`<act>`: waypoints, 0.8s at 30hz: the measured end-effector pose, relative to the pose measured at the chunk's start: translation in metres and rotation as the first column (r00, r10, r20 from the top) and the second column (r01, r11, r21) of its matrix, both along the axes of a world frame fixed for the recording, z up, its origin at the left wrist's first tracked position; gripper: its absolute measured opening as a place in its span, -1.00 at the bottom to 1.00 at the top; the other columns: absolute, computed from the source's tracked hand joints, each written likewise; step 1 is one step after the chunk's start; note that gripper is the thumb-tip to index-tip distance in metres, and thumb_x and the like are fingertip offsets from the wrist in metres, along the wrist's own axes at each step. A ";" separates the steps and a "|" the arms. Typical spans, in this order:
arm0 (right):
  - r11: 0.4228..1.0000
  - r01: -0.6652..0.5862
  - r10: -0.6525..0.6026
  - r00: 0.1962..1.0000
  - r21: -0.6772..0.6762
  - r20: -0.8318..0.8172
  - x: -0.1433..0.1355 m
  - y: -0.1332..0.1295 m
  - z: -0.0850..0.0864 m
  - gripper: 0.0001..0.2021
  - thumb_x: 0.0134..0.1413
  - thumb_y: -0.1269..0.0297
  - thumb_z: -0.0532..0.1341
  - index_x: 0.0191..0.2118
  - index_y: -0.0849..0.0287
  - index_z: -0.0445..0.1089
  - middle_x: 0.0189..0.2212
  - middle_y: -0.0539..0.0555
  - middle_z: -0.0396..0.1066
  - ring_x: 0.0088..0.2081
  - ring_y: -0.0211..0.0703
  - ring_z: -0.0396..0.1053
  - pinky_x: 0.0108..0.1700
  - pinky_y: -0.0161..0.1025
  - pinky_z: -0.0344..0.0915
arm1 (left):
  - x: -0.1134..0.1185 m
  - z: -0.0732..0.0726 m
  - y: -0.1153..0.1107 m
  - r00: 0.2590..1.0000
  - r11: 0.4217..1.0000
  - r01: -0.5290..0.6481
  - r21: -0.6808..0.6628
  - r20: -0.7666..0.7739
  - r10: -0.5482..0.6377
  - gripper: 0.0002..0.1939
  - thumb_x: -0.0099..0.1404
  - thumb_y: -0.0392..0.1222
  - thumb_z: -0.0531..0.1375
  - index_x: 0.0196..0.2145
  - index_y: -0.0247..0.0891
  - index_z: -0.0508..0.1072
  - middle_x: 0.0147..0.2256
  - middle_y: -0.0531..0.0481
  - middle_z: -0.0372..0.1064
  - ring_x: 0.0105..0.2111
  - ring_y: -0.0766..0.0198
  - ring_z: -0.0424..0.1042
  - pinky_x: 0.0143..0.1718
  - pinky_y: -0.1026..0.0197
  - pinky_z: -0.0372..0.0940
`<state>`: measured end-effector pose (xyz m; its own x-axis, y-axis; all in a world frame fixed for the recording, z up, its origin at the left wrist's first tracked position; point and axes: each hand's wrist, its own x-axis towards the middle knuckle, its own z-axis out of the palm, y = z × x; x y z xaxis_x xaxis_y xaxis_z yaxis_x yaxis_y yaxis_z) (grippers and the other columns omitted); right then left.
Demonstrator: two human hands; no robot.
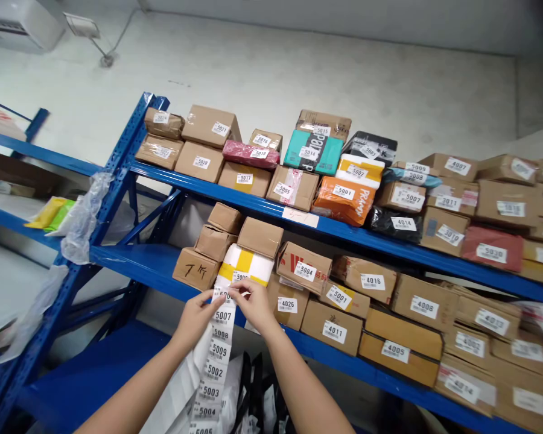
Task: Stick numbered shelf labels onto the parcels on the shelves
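A long strip of numbered barcode labels [215,371] hangs down in front of me, printed 5007, 5008, 5009, 5002 and on. My left hand [194,318] pinches its upper end from the left side. On the right, the thumb and fingers of my right hand [254,306] are closed at the top label, whose number is partly covered. Just behind my hands, a white parcel with yellow tape [257,263] sits on the middle shelf; the label on it is partly hidden. A small brown box [260,237] rests on top of that parcel.
Blue metal shelving [167,265] runs across the view, with labelled boxes and bags on two levels. Left of the parcel stands a stack of unlabelled boxes [196,268]. Plastic wrap [79,226] hangs on the upright. Dark and white bags lie below the shelf.
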<state>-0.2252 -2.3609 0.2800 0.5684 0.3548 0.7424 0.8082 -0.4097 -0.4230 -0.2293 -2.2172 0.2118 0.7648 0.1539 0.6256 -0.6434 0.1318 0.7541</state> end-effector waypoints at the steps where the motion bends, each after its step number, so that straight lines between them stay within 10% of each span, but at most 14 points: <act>1: 0.999 0.008 -0.007 1.000 0.051 -0.015 0.000 0.001 0.000 -0.92 -0.08 0.35 0.26 -0.39 0.16 0.50 -0.40 0.06 0.51 -0.38 -0.16 0.40 -0.34 -0.25 0.32 | 0.000 0.005 -0.003 1.000 0.999 0.027 -0.042 -0.012 -0.027 -0.57 -0.03 0.12 0.28 -0.33 -0.29 0.52 -0.41 -0.04 0.49 -0.38 0.18 0.39 -0.38 0.23 0.23; 6: 0.977 0.039 -0.034 0.999 0.208 -0.029 -0.002 0.005 0.016 -0.89 -0.05 0.24 0.24 -0.40 0.16 0.44 -0.52 0.01 0.45 -0.46 -0.17 0.37 -0.39 -0.25 0.30 | 0.006 0.033 -0.020 0.999 0.991 -0.027 -0.135 -0.024 0.024 -0.53 0.01 0.22 0.21 -0.60 -0.31 0.37 -0.65 0.10 0.25 -0.59 0.36 0.18 -0.56 0.31 0.05; 14: 0.937 0.330 -0.349 0.852 0.117 0.390 0.016 0.001 0.077 -0.90 0.06 0.38 0.14 -0.42 0.16 0.39 -0.41 0.05 0.42 -0.32 -0.17 0.38 -0.23 -0.26 0.32 | 0.024 0.075 -0.029 0.999 0.997 -0.010 -0.070 -0.034 0.007 -0.51 -0.10 0.25 0.25 -0.67 -0.30 0.34 -0.68 0.08 0.23 -0.63 0.35 0.16 -0.58 0.29 0.02; 24: 0.715 0.694 -0.632 0.595 0.079 0.497 0.042 -0.010 0.115 -0.71 -0.04 0.46 0.26 -0.13 0.17 0.38 -0.13 0.26 0.30 -0.19 0.07 0.32 -0.28 -0.10 0.26 | 0.009 0.033 -0.024 0.997 0.998 0.063 0.027 0.052 -0.065 -0.49 0.09 0.25 0.13 -0.65 -0.29 0.33 -0.65 0.06 0.26 -0.58 0.31 0.21 -0.54 0.28 0.10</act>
<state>-0.1829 -2.3704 0.3950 0.2834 0.1163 0.9519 0.3676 -0.9300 0.0042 -0.2203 -2.2410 0.2448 0.7381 0.0889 0.6688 -0.6735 0.1550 0.7227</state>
